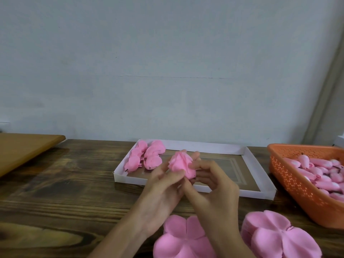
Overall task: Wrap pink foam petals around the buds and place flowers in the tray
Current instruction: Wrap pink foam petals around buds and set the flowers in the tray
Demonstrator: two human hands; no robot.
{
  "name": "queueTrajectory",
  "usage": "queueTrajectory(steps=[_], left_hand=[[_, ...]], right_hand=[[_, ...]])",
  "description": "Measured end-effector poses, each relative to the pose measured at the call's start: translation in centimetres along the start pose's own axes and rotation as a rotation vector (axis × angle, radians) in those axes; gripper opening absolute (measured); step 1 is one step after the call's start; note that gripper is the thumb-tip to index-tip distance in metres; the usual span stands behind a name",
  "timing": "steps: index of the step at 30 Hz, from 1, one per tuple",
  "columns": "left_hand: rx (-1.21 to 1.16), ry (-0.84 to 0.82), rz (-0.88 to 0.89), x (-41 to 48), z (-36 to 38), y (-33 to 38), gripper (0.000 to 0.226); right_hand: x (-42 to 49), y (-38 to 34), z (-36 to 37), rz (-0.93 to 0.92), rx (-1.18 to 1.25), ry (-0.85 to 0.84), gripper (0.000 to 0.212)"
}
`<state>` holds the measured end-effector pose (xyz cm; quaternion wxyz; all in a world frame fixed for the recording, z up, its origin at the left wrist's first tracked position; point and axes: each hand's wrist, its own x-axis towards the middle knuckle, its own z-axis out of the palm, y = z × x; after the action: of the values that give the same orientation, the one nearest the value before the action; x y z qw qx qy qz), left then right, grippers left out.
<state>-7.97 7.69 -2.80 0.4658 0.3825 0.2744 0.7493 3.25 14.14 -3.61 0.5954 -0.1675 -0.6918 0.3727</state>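
Observation:
Both hands hold one pink foam flower (181,163) just above the near edge of the white tray (250,157). My left hand (163,190) grips it from the left and below. My right hand (210,183) pinches it from the right, with fingers curled round the petals. The bud inside the petals is hidden. Several finished pink flowers (147,155) lie in the tray's far left corner. Two stacks of flat pink petal sheets (183,239) lie on the table at the near edge, under my wrists.
An orange perforated basket (296,175) of pink buds stands at the right. A light wooden board (22,148) lies at the far left. The dark wooden table (65,192) ends at a pale wall behind the tray.

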Motion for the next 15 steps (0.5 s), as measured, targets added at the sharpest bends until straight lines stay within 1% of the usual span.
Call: queueTrajectory(steps=[2,3,5,6,8,10,11,13,15], left_hand=[[-0.001,0.028,-0.001,-0.3,0.3,-0.2,0.054],[0.005,0.039,-0.002,-0.4,0.3,-0.3,0.050],[0.013,0.042,-0.014,-0.7,0.2,-0.2,0.038],[0.018,0.039,-0.022,-0.7,0.3,0.1,0.036],[0.062,0.045,-0.040,-0.8,0.3,0.6,0.043],[0.113,0.050,-0.064,-0.8,0.4,0.9,0.066],[0.139,0.060,-0.069,-0.8,0.4,1.0,0.074],[0.189,0.106,-0.046,-0.8,0.4,1.0,0.074],[0.215,0.162,-0.020,-0.8,0.3,0.8,0.070]], right_hand=[[-0.2,-0.5,0.5,0.068,0.167,-0.076,0.022],[-0.4,-0.7,0.7,0.094,0.231,-0.120,0.020],[-0.5,-0.9,1.0,0.167,0.344,-0.210,0.021],[-0.5,-0.9,1.0,0.199,0.380,-0.258,0.022],[-0.3,-0.8,1.0,0.269,0.427,-0.346,0.019],[-0.2,-0.5,1.0,0.372,0.490,-0.379,0.010],[-0.3,-0.4,1.0,0.418,0.507,-0.380,0.010],[-0.5,-0.2,1.2,0.439,0.491,-0.389,0.017],[-1.0,-0.1,1.4,0.371,0.450,-0.402,0.025]])
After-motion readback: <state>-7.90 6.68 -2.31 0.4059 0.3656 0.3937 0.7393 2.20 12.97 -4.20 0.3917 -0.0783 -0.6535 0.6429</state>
